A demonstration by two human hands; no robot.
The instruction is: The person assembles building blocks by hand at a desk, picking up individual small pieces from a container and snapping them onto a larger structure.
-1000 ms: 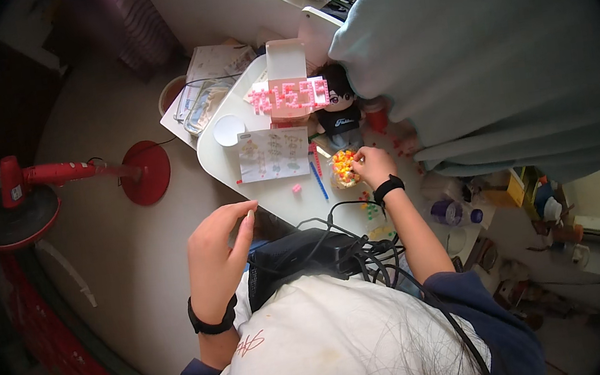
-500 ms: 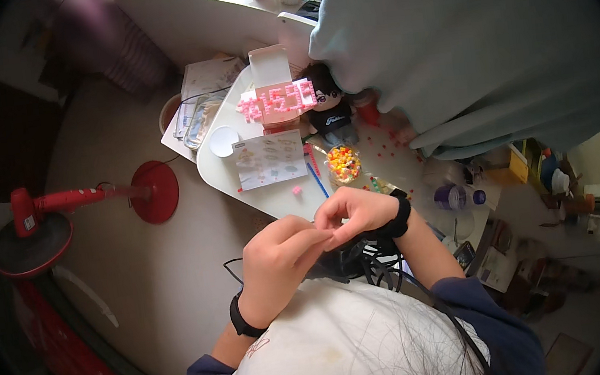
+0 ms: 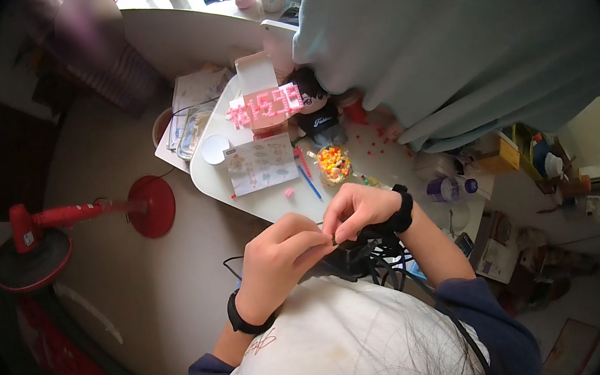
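Note:
My left hand and my right hand meet fingertip to fingertip in front of my chest, just off the near edge of the white table. Both are pinched closed around a tiny dark piece, too small to name. Beyond them lie a small pink block, a blue strip and a pink strip. A clear cup of yellow, orange and red small pieces stands close by. Left of it rests a printed sheet.
A pink block-built panel lies on an open box, beside a doll. A round white lid is at the table's left. Black cables hang under my right wrist. A red fan stands left; a curtain hangs right.
The view has shifted slightly, so the table things sit a little further left. My hands stay together, their fingertips slightly rearranged, and the tiny dark piece now shows between them.

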